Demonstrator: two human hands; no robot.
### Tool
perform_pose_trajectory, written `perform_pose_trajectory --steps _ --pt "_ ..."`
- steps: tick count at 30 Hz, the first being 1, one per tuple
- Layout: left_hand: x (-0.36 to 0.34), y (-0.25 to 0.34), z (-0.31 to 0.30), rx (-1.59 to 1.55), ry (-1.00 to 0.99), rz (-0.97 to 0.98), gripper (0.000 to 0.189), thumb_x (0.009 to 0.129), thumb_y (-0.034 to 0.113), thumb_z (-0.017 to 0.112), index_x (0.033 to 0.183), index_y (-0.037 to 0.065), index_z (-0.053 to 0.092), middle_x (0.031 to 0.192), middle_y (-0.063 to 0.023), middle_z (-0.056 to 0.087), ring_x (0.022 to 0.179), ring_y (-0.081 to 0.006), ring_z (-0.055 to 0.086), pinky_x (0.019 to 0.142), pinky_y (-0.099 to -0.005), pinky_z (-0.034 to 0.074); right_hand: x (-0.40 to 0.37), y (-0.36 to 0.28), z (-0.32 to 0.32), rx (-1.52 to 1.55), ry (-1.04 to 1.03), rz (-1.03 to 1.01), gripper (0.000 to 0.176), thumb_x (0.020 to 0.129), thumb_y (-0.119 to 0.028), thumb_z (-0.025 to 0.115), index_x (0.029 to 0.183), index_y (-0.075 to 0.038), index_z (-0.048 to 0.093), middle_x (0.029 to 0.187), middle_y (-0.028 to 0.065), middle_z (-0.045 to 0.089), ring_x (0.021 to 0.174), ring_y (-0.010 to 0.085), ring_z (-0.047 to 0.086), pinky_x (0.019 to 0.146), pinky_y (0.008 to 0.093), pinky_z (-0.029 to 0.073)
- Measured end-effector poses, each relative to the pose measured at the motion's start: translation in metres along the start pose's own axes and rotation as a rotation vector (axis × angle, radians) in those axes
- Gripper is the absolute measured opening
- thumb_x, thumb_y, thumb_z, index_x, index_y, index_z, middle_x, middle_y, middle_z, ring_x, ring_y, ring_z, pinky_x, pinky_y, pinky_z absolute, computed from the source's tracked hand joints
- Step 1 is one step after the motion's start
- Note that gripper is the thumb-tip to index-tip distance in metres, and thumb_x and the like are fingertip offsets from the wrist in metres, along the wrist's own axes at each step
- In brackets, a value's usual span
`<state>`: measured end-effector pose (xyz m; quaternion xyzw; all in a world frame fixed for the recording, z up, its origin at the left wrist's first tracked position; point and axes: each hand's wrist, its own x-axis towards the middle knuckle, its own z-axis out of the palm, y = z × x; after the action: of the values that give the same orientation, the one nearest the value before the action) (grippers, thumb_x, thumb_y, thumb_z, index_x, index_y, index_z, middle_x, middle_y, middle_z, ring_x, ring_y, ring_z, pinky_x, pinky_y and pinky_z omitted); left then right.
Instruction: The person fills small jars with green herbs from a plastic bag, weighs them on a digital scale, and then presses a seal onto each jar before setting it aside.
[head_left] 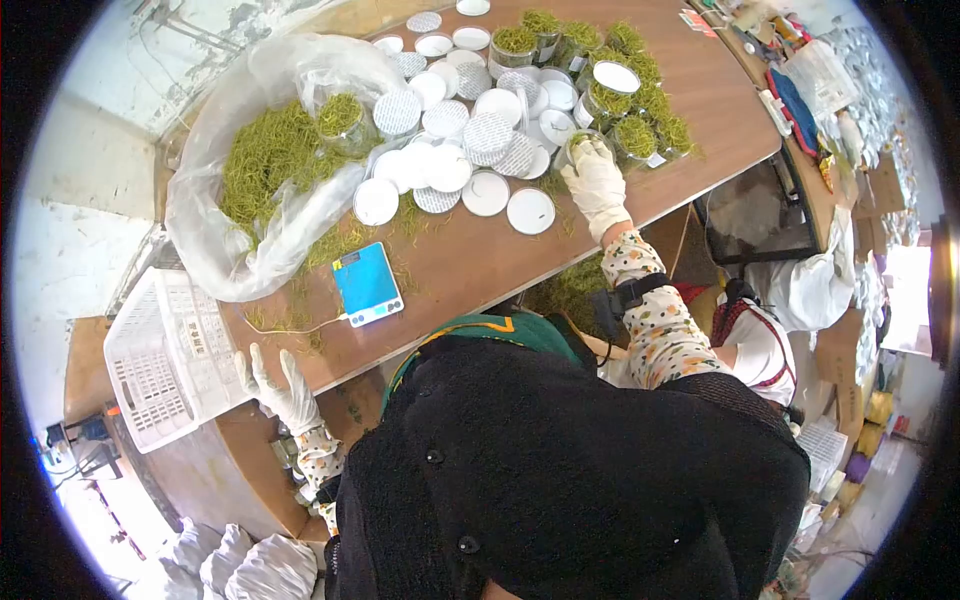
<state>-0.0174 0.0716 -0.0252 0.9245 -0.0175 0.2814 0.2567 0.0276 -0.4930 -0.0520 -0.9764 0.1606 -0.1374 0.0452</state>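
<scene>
My right hand [597, 190], in a white glove, reaches over the table and has its fingers wrapped round the top of a clear jar [578, 143] of dried green herb, mostly hidden by the hand. Beside it stand several filled jars [634, 137], one with a white lid [616, 77] lying on top. My left hand [280, 390], also gloved, is held with fingers spread by the table's near left edge, holding nothing. Many round white lids [486, 193] lie heaped mid-table. A blue-topped digital scale [367, 281] sits nearer me, its cable running left.
A big clear plastic bag [205, 190] of loose dried herb [265, 165] lies on the left, with one filled jar [341, 122] in it. A white plastic basket [165, 360] stands past the table's left edge. Herb scraps are strewn over the brown table [450, 255].
</scene>
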Motion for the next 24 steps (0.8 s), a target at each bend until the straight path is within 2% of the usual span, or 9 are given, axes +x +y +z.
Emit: perform_pose_trajectory --steps 3,8,11,14,17,18,21,23,24 --pt "0.000 0.000 0.002 -0.020 -0.001 -0.027 0.051 0.087 0.006 0.071 0.135 0.008 0.054 0.145 -0.0160 0.037 0.135 -0.0314 0.036 0.111 -0.0427 0.032 0.001 -0.001 0.003 -0.003 0.014 0.027 0.042 0.088 -0.033 0.062 0.123 -0.011 0.061 0.127 0.0063 0.061 0.124 0.0301 0.051 0.099 0.0442 0.045" --pt "0.004 0.007 0.007 -0.021 -0.006 0.014 0.049 0.087 0.005 0.070 0.134 0.007 0.055 0.145 -0.0150 0.037 0.134 -0.0301 0.036 0.111 -0.0411 0.032 0.003 0.001 0.012 0.033 0.250 -0.103 0.029 0.083 -0.024 0.064 0.108 -0.009 0.067 0.118 0.0066 0.064 0.113 0.0301 0.056 0.094 0.0428 0.048" --pt "0.008 0.015 0.004 -0.067 -0.010 0.022 0.049 0.087 0.004 0.070 0.133 0.007 0.056 0.144 -0.0153 0.038 0.134 -0.0301 0.036 0.110 -0.0408 0.033 0.002 0.004 0.018 0.061 0.312 -0.113 0.028 0.083 -0.022 0.064 0.107 -0.009 0.068 0.117 0.0061 0.064 0.111 0.0315 0.057 0.093 0.0432 0.048" --pt "0.009 0.005 0.000 -0.072 0.010 -0.014 0.048 0.087 0.005 0.070 0.133 0.006 0.056 0.143 -0.0157 0.038 0.133 -0.0307 0.038 0.109 -0.0415 0.033 0.001 -0.004 -0.010 0.073 0.367 -0.131 0.025 0.082 -0.018 0.063 0.103 -0.007 0.068 0.114 0.0084 0.065 0.109 0.0333 0.057 0.092 0.0441 0.048" --pt "0.006 -0.007 -0.005 -0.062 0.048 0.005 0.047 0.087 0.005 0.070 0.132 0.005 0.057 0.143 -0.0168 0.039 0.131 -0.0313 0.040 0.109 -0.0422 0.033 0.014 -0.020 -0.055 0.140 0.500 -0.230 0.025 0.080 -0.015 0.063 0.102 -0.004 0.069 0.113 0.0121 0.065 0.107 0.0349 0.058 0.094 0.0445 0.047" --pt "0.005 -0.009 -0.008 -0.076 0.059 0.008 0.047 0.087 0.007 0.071 0.131 0.006 0.057 0.142 -0.0187 0.040 0.131 -0.0327 0.041 0.110 -0.0435 0.033 0.018 -0.035 -0.083 0.184 0.393 -0.246 0.028 0.078 -0.012 0.064 0.104 -0.003 0.069 0.115 0.0157 0.065 0.110 0.0361 0.058 0.097 0.0446 0.046" --pt "0.001 -0.011 -0.018 0.047 -0.019 -0.059 0.047 0.086 0.010 0.072 0.131 0.007 0.057 0.142 -0.0208 0.040 0.132 -0.0346 0.040 0.110 -0.0450 0.032 0.028 -0.081 -0.106 0.364 0.462 -0.398 0.032 0.075 -0.011 0.066 0.106 -0.003 0.069 0.116 0.0162 0.065 0.113 0.0368 0.057 0.099 0.0444 0.045" --pt "0.002 0.005 -0.027 0.076 -0.004 -0.121 0.048 0.086 0.012 0.072 0.131 0.009 0.058 0.143 -0.0214 0.040 0.132 -0.0361 0.039 0.110 -0.0463 0.032 0.026 -0.128 -0.122 0.457 0.358 -0.553 0.033 0.072 -0.010 0.067 0.105 -0.003 0.069 0.116 0.0151 0.065 0.115 0.0361 0.056 0.099 0.0442 0.045" --pt "0.000 0.006 -0.029 0.085 0.033 -0.095 0.048 0.086 0.011 0.072 0.131 0.010 0.058 0.143 -0.0212 0.039 0.133 -0.0360 0.039 0.110 -0.0456 0.032 0.023 -0.149 -0.119 0.453 0.305 -0.636 0.038 0.072 -0.009 0.067 0.110 -0.003 0.067 0.119 0.0132 0.064 0.116 0.0348 0.056 0.100 0.0450 0.044"
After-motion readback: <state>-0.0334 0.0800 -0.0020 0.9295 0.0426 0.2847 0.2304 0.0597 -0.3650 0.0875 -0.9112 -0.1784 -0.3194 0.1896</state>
